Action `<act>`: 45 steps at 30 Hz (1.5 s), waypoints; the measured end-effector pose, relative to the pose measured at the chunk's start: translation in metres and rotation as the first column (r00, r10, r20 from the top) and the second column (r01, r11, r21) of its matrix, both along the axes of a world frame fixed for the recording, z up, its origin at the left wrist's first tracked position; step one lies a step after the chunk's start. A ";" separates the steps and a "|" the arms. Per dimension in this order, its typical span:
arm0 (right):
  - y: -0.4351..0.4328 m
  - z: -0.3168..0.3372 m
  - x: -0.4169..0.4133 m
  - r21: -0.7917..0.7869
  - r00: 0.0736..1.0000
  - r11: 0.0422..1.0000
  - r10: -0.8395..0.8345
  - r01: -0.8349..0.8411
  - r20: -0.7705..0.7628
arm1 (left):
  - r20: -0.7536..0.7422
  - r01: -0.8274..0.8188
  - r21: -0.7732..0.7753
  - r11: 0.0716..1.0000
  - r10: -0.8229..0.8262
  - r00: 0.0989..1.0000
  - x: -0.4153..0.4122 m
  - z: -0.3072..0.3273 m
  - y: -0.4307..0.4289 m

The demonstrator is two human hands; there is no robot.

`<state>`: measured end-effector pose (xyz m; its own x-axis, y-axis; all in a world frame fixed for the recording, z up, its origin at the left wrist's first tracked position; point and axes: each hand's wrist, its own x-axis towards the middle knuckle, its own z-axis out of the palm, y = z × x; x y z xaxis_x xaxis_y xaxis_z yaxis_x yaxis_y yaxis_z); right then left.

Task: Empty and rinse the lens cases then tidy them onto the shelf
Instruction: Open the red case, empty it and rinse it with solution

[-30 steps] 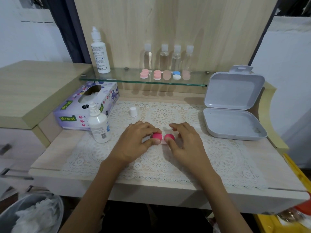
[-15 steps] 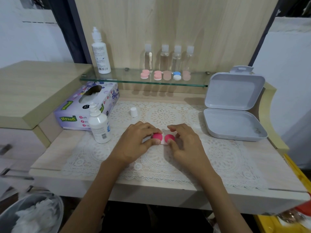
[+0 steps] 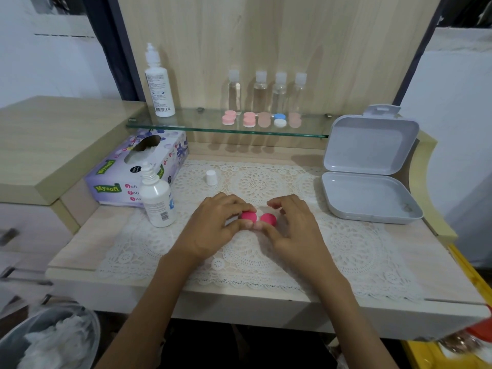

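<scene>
Both forearms reach in over the near edge of the desk, and the left hand and right hand meet on the white lace mat. Between them, flat on the mat, lies the twin-cup lens case with two bright pink round caps. The left hand's fingers curl over the left cap with the thumb against its near side. The right hand's thumb sits at the near edge of the right cap with bent fingers arched over it, so each hand grasps its own end. Just left of the left knuckles stands a squat white plastic solution bottle, nozzle bare, and a little beyond the fingertips sits a small white cap. Behind the bottle is a purple tissue box. Off past the right fingers, a pale grey hinged plastic box lies open. Farther back, above the fingers, a glass shelf carries a row of small pastel lens cases, four clear bottles and a tall white bottle.
</scene>
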<state>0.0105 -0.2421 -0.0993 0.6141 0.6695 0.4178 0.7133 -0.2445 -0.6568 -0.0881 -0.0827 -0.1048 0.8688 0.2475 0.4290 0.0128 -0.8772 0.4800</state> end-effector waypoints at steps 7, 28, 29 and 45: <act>0.001 -0.004 0.002 0.000 0.997 1.000 0.009 -0.009 0.078 | -0.002 0.001 -0.022 1.000 -0.002 1.000 0.000 0.000 0.000; 0.005 -0.006 0.005 -0.045 0.995 0.999 -0.002 0.007 0.097 | 0.006 -0.007 -0.041 0.999 0.008 1.000 0.000 0.001 -0.001; 0.006 -0.005 0.005 -0.045 0.995 0.999 -0.007 0.011 0.100 | 0.013 -0.007 -0.054 0.999 0.008 1.000 0.001 0.000 -0.001; 0.000 -0.002 0.002 -0.090 0.986 0.995 0.045 -0.031 0.160 | -0.001 -0.051 0.001 0.999 0.051 0.999 -0.002 0.005 -0.005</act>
